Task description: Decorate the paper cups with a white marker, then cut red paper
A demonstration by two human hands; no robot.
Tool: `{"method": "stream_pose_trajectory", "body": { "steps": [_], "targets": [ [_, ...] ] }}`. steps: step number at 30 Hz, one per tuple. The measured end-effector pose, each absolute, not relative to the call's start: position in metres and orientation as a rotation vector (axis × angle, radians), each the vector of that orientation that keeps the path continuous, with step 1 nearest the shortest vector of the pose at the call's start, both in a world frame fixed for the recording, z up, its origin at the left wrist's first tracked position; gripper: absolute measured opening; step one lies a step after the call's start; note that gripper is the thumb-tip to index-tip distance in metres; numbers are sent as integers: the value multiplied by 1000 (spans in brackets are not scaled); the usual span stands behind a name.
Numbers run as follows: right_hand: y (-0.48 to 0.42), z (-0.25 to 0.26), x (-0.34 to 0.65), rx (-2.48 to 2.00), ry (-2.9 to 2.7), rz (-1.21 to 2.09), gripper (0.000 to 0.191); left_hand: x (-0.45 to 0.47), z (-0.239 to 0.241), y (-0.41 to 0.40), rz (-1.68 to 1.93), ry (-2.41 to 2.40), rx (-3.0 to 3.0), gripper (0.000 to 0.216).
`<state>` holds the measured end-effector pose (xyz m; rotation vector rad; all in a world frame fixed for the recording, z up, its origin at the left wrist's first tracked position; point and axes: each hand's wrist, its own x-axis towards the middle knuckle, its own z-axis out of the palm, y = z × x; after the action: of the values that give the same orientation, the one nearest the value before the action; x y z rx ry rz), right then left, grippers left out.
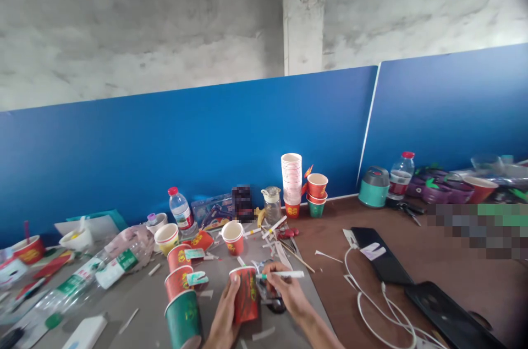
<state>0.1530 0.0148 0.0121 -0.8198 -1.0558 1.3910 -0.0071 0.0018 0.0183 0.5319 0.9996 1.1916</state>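
Note:
My left hand (226,309) grips a red paper cup (246,293) from its left side, low in the middle of the view. My right hand (285,288) holds a white pen or marker (284,274) level, its tip at the cup's rim. Just left of the cup stands a row of cups: a green one (183,318) nearest me and two red ones (178,282) behind it. Another red cup (233,237) stands open farther back. Paper scraps and sticks lie around the hands.
A tall stack of cups (291,184) and a shorter stack (317,194) stand by the blue partition (165,140). Water bottles (182,211), crushed plastic bottles (103,272), a phone (381,258) with white cable, a dark tablet (449,316) and a teal container (373,187) crowd the table.

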Motion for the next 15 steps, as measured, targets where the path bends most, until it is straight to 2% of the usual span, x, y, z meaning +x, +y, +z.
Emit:
{"method": "stream_pose_trajectory", "body": {
  "steps": [3, 7, 12, 15],
  "targets": [
    [14, 16, 154, -838, -1075, 1283, 34, -5, 20, 1, 1205, 991, 539, 43],
    [14, 17, 154, -845, -1082, 1341, 37, -7, 21, 2, 1180, 989, 574, 49],
    [19, 8, 153, -883, -1055, 1243, 41, -13, 24, 6, 1193, 1058, 646, 53],
    [25, -5, 152, -876, -1075, 1326, 46, -15, 20, 10, 1198, 1066, 663, 51]
  ]
}}
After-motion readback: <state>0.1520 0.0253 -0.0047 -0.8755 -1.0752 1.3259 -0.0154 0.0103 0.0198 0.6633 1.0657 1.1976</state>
